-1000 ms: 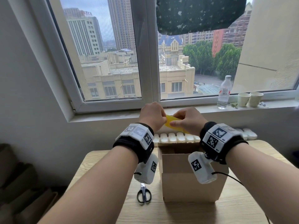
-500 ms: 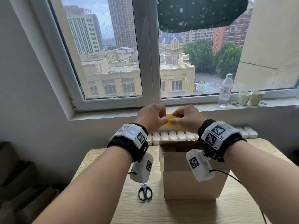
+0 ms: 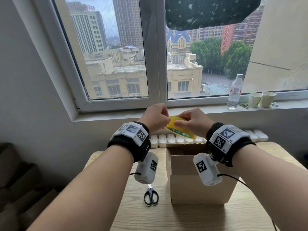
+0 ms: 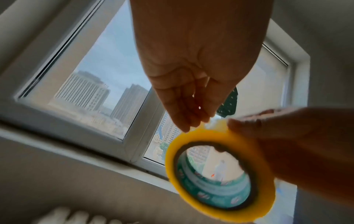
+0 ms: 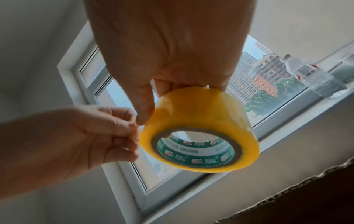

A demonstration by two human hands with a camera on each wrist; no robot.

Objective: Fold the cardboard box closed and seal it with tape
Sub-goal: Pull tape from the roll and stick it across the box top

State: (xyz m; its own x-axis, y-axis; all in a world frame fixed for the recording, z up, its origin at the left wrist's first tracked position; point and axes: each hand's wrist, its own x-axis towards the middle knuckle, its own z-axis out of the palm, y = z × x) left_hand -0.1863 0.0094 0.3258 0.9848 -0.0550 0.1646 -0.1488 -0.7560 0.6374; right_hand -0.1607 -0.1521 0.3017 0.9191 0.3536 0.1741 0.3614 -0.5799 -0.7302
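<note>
Holding the tape (image 3: 179,129) up in front of the window (image 3: 153,52), you have both hands raised above the far edge of the box (image 3: 198,180). Your right hand (image 3: 194,125) grips the yellow roll, thumb on its near-left side and fingers curled over the far side; the right wrist view shows the green printed core facing down toward the camera. Your left hand (image 3: 155,118) sits just left of the roll, fingers curled with thumb and fingertips (image 5: 132,123) pinched together at the roll's left rim. Whether a loose tape end is actually caught between them you cannot tell, since the spot is small and blurred in the left wrist view.

The box stands on the table (image 3: 183,217) below your right wrist, its top not taped and its far flap standing upright. Scissors (image 3: 150,195) lie flat on the table just left of the box, handles toward you, apart from it. A white radiator (image 3: 166,139) runs along the wall beyond the table's far edge. On the sill at far right stand a bottle (image 3: 234,91) and, to its right, two paper cups (image 3: 261,99) side by side, touching. A dark patterned cloth (image 3: 208,12) hangs across the upper right of the window.
</note>
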